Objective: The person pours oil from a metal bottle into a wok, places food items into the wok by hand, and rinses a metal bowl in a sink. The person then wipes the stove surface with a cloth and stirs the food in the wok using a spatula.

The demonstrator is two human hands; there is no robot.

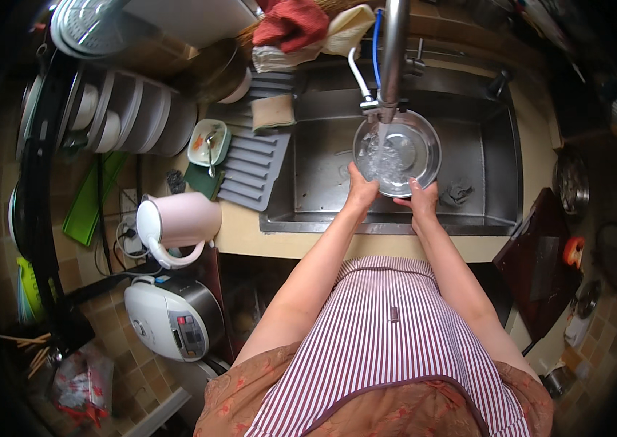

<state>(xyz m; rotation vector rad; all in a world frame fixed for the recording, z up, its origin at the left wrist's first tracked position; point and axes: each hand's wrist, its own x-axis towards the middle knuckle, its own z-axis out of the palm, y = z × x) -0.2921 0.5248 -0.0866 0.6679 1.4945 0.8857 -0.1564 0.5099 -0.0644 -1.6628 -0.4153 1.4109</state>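
A round stainless steel bowl (433,143) is held over the steel sink (319,185), beneath the faucet (393,60). Water (382,139) streams from the spout into it and churns on the left side. My left hand (362,188) grips the bowl's near left rim. At its near right rim, my right hand (422,199) has the thumb on top and fingers beneath. To the right of the bowl, a crumpled dark scrap (458,192) lies on the sink floor.
Left of the sink, a grey drain mat (248,172) carries a sponge (273,112). A small dish (220,155) holding a spoon stands beside it. Nearer are a pink electric kettle (191,218) and a rice cooker (163,317). A dark board (540,273) leans at the right counter edge.
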